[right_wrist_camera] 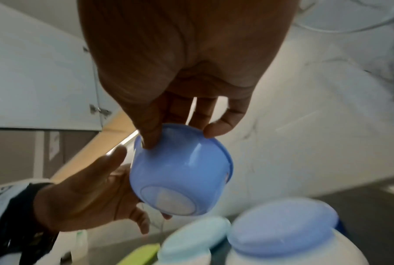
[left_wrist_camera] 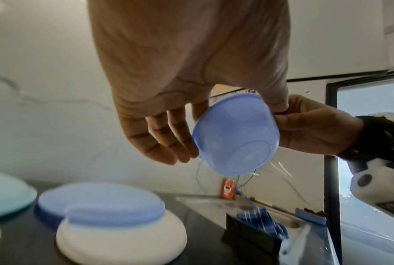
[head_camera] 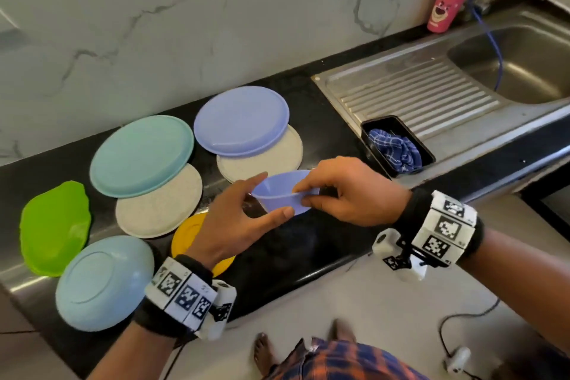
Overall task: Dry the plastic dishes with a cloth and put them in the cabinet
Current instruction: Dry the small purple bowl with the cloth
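A small blue bowl (head_camera: 285,194) is held above the desk (head_camera: 293,244) between both hands. Its rim is pinched by the right hand (head_camera: 348,191), with the thumb inside the bowl and the fingers curled on the outer wall. The left hand (head_camera: 234,219) is spread open beside the bowl, the fingers straight; its thumb tip is laid against the lower outer wall, and the bowl is not gripped by it. In the wrist views the bowl (left_wrist_camera: 235,136) is seen tilted, its base turned towards the cameras.

Just behind the bowl a lilac plate (head_camera: 242,120) is laid upside down, overlapping a speckled cream plate (head_camera: 277,154). Further left a teal plate (head_camera: 142,156) is propped on a second cream plate (head_camera: 160,210). A yellow dish (head_camera: 188,234) is partly hidden under the left wrist. A pale blue plate (head_camera: 105,282) is set upside down at the near edge of the desk, with a green dish (head_camera: 55,225) beside it.

To the right, a blue checked cloth (head_camera: 394,148) is bunched in a black tray (head_camera: 368,129) on the steel draining board (head_camera: 416,86), next to the sink (head_camera: 524,65). A pink cup (head_camera: 444,9) is stood against the marble wall.
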### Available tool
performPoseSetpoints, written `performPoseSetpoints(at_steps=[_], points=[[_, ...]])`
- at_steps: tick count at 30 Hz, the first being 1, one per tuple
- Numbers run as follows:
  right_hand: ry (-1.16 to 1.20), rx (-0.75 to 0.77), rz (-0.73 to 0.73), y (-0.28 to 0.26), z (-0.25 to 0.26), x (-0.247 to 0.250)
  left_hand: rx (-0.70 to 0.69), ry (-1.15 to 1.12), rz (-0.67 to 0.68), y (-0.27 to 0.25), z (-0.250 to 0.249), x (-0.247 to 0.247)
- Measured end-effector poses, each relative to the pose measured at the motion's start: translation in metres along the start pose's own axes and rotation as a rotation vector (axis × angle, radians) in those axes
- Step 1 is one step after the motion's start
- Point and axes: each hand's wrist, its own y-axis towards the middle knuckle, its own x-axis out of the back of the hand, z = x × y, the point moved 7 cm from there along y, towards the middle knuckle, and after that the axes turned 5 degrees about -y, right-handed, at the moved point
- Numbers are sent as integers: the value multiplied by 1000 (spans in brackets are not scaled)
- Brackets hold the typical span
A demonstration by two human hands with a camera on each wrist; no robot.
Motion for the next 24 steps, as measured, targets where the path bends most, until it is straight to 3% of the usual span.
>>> performPoseSetpoints(at_steps=[6,12,19,24], points=[[192,129,-60,66,82,74,-247,109,-171,-9,-73,123],[223,334,-98,129,174,149,-481,285,-387,-24,-159,245],[401,500,-214,190,258,236,-597,537,-758,-55,-221,377],[623,453,-309,243,296,285,-629,755,-992,-65,-230,450]])
